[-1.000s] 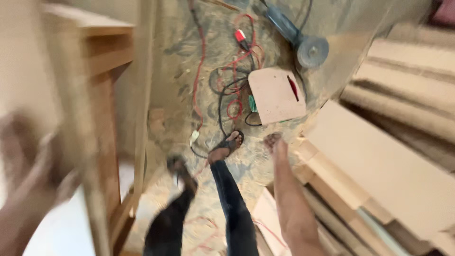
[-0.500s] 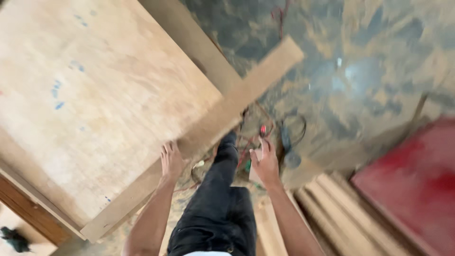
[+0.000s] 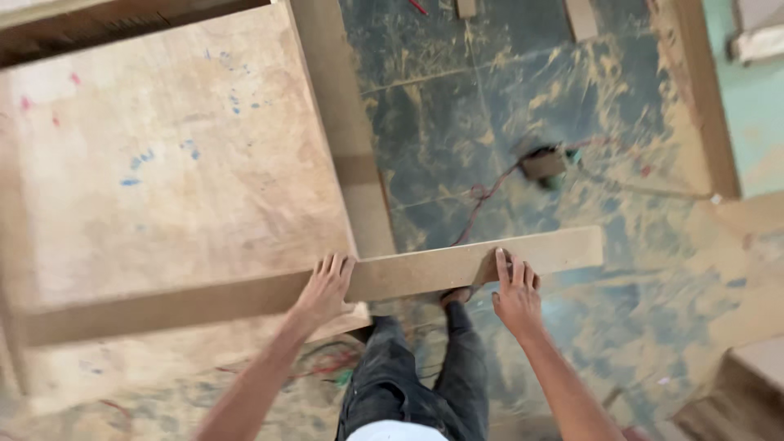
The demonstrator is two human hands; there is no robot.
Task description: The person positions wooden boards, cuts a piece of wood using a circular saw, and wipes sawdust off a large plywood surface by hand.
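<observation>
Now both hands rest on a long board (image 3: 310, 296) lying across the middle of the frame. Left hand (image 3: 325, 287) lies flat on it, fingers spread, over the plywood table (image 3: 163, 163) at left. Right hand (image 3: 514, 296) presses its near edge, fingers together, above the dusty floor (image 3: 490, 122).

A long board (image 3: 310, 290) lies across the near edge of a plywood tabletop (image 3: 163, 171), its right end overhanging the floor (image 3: 506, 114). Both hands rest on the board: left hand (image 3: 325, 287) at the tabletop's corner, right hand (image 3: 516, 296) further right. Beyond the board, a power tool (image 3: 543, 163) lies on the floor.
</observation>
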